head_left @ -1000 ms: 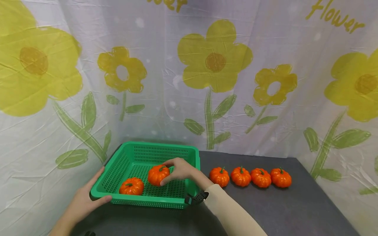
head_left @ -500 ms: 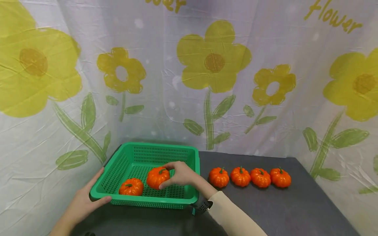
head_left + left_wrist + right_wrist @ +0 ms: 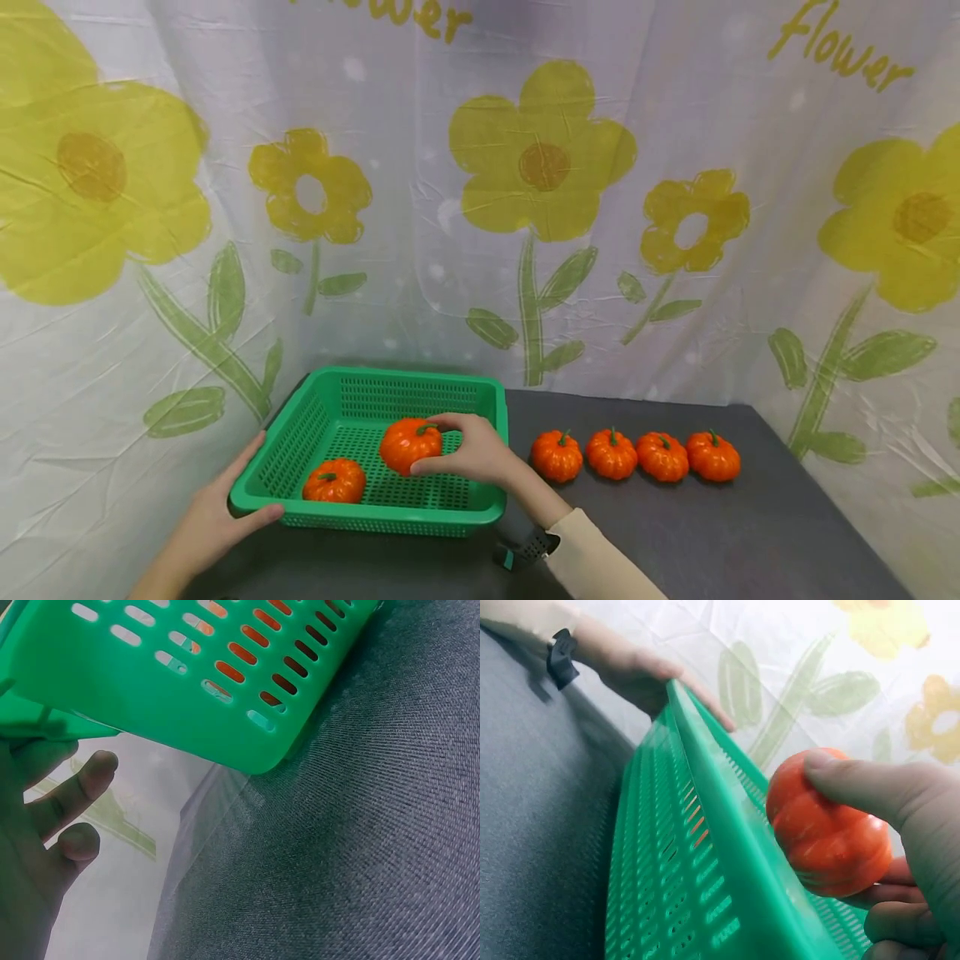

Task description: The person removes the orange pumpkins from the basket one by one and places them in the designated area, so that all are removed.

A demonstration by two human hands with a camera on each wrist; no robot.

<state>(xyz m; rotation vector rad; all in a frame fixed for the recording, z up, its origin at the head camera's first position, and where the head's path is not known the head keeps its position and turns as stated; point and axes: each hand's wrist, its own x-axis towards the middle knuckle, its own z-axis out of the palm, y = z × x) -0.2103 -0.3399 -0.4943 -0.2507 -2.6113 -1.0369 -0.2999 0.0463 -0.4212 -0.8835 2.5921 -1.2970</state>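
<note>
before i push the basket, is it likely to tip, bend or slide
The basket looks low and wide, so it will probably slide rather than tip. Its straight, perforated walls suggest light, fairly stiff plastic that may flex slightly. The rounded pumpkin lying in it might roll or shift with a hard push.

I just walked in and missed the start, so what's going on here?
A person's right hand holds one pumpkin over the green basket, while the left hand grips the basket's near left corner. A second pumpkin already lies inside. Four more pumpkins stand in a row on the dark table, to the right of the basket.
</note>
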